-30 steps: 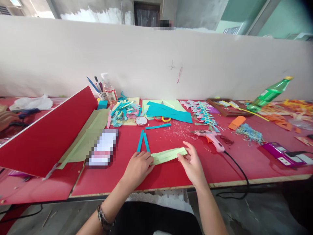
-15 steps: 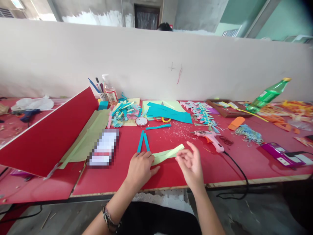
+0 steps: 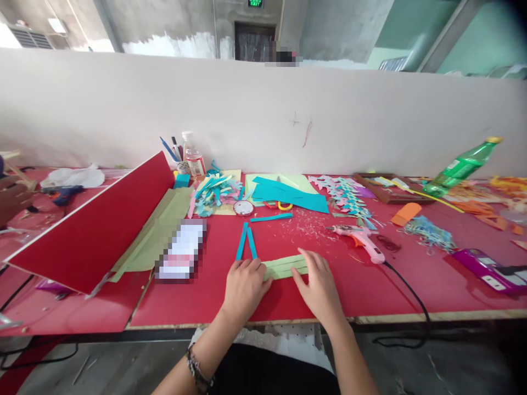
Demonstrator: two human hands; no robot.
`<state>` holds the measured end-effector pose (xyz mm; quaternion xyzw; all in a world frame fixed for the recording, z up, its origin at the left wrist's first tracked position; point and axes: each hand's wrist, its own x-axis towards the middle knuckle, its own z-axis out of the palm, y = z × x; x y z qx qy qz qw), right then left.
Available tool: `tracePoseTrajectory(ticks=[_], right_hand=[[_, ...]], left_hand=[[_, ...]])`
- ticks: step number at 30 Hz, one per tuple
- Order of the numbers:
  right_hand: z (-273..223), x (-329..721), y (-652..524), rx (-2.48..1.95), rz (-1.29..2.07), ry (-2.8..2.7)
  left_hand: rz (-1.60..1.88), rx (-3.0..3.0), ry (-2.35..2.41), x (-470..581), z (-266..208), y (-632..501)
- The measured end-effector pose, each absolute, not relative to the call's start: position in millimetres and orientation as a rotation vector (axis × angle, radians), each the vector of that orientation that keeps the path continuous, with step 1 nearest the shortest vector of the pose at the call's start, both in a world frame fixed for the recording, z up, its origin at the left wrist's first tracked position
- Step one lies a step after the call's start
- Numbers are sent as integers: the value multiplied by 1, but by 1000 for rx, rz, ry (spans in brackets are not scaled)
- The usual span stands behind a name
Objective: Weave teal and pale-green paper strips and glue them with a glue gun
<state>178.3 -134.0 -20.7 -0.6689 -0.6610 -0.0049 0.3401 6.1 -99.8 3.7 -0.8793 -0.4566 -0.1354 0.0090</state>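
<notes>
A pale green paper strip [image 3: 285,266] with creases along its length lies flat on the red table in front of me. My left hand [image 3: 246,282] rests palm down on its left end, fingers bent a little and thumb apart, pressing it to the table. At the right end, my right hand [image 3: 316,278] lies with thumb and fingers spread, the fingertips touching the paper. Just beyond my left hand, two narrow blue paper strips [image 3: 242,241] meet in a peak. Another blue strip [image 3: 272,218] lies farther back.
A pink glue gun [image 3: 362,240] with a black cord lies to the right. On the left are a phone [image 3: 181,249] and a slanted red board [image 3: 102,230]. Behind are paper scraps [image 3: 216,192], a round lid [image 3: 244,208], blue sheets [image 3: 288,193] and a green bottle [image 3: 461,167].
The raised end of the green strip now lies down flat. My right hand has come down onto it from the right. My left hand stays on the other end. The view has shifted slightly.
</notes>
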Motion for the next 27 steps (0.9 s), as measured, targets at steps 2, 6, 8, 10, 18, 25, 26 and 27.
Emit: tracePoseTrajectory(ticks=[2,6,8,10,18,25,26,27], right_hand=[[-26,184,-134,-1809,-54,-1781],[-28,184,-135,-1876,-50,-1857],[-24,183,-137,-1886,-23,-1870],[-20,182,-139,-1876,-10,-1888],[-19,182,-137,-1848,-37,-1948],[-20,180,-138,-1845,-57,-1869],[-20,180,-139,-1842,-44,-1870],[-19,180,-139,-1839,-27,-1871]], left_hand=[[-425,-2740,-1425,6,2,-100],[-445,-2718,-1454,5,0,-101],[-453,-2711,-1459,5,-1,-101],[-461,-2709,-1454,4,-2,-102],[-505,-2711,-1476,2,-6,-101],[-520,-2665,-1572,3,-8,-103],[-529,-2657,-1587,3,-8,-103],[-540,-2650,-1594,3,-9,-103]])
